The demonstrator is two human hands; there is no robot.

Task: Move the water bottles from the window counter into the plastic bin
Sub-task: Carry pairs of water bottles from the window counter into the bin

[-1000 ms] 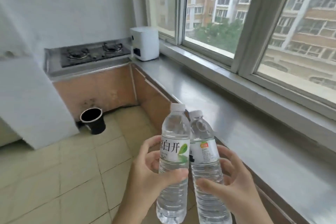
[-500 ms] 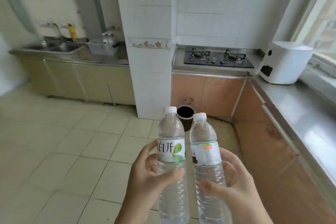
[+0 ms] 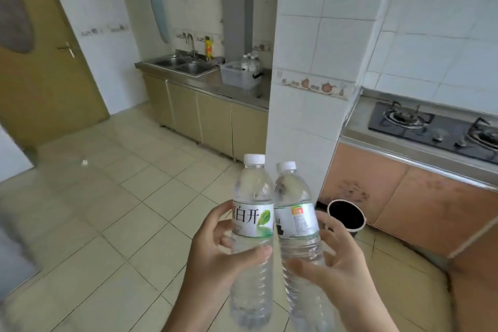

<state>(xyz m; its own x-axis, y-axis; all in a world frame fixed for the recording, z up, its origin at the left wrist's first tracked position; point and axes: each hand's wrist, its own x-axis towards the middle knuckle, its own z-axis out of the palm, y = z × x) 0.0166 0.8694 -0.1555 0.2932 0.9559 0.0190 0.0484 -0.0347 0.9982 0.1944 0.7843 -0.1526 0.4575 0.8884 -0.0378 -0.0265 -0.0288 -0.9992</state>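
Note:
My left hand (image 3: pixel 213 256) grips a clear water bottle (image 3: pixel 252 224) with a white cap and a white label with a green leaf. My right hand (image 3: pixel 336 269) grips a second clear water bottle (image 3: pixel 297 224) with a white cap and a silver label. Both bottles stand upright side by side at the bottom centre, their shoulders touching. A translucent plastic bin (image 3: pixel 238 76) sits on the far counter right of the sink, with several bottles (image 3: pixel 249 60) standing in it.
A white tiled pillar (image 3: pixel 310 89) stands between me and the bin. A steel sink (image 3: pixel 179 64) and beige cabinets (image 3: pixel 213 118) lie beyond the tiled floor (image 3: pixel 107 210). A gas hob (image 3: pixel 431 127) is at right, a black bucket (image 3: pixel 346 214) on the floor, a door (image 3: pixel 48 62) at left.
The view has swung left from the window counter past the hob to the sink counter and the bin. Both hands keep their hold on the bottles, which now lean together.

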